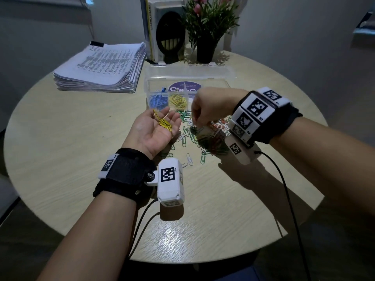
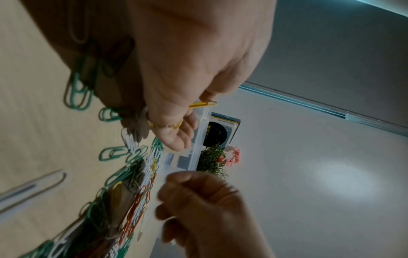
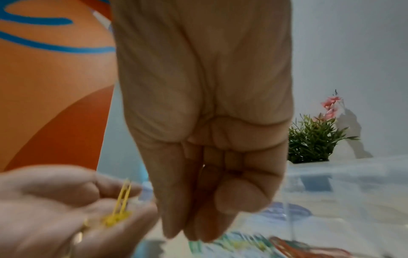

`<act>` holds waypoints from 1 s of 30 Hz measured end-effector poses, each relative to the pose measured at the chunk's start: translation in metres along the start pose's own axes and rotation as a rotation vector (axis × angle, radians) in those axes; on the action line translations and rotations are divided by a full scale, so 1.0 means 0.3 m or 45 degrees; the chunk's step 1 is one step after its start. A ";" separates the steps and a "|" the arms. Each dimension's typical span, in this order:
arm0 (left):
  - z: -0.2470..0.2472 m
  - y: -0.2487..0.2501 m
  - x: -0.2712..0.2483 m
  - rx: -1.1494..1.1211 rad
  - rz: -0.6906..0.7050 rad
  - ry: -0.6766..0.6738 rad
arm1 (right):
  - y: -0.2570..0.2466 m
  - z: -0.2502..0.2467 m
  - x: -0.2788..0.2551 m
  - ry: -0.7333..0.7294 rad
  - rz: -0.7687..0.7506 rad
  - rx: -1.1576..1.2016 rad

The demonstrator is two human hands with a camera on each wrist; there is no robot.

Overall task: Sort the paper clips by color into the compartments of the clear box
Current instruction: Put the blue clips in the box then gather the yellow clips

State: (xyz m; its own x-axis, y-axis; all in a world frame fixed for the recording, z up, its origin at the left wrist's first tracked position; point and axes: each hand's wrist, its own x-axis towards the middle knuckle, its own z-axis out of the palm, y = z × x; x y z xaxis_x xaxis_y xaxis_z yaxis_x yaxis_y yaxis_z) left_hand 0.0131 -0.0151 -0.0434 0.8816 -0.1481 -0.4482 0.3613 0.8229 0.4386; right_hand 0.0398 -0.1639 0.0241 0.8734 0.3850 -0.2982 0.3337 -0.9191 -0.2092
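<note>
Sorting partly complete: two colours boxed, mixed pile remaining.

The clear box (image 1: 188, 86) stood open at the far side of the table (image 1: 60, 159), holding blue clips (image 1: 157, 99) in one compartment and yellow clips (image 1: 178, 101) in the next. The loose pile (image 1: 203, 138) of green, white and orange-red clips lay just in front of it, unsorted. The left hand (image 1: 154, 128), palm up with relaxed fingers, carried a few yellow clips not yet boxed. The right hand (image 1: 211, 107) hung over the pile, fingertips bunched downward; whether they pinched a clip could not be determined.
</note>
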 end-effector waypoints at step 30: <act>-0.014 0.003 0.025 0.043 0.046 0.045 | 0.047 0.029 -0.003 0.056 0.028 -0.003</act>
State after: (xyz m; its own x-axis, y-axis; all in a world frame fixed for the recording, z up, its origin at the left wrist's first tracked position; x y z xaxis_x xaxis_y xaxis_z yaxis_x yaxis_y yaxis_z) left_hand 0.0189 -0.0133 -0.0497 0.8830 -0.0988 -0.4588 0.3401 0.8084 0.4804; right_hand 0.0407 -0.1763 0.0133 0.8951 0.3610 -0.2617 0.3153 -0.9275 -0.2010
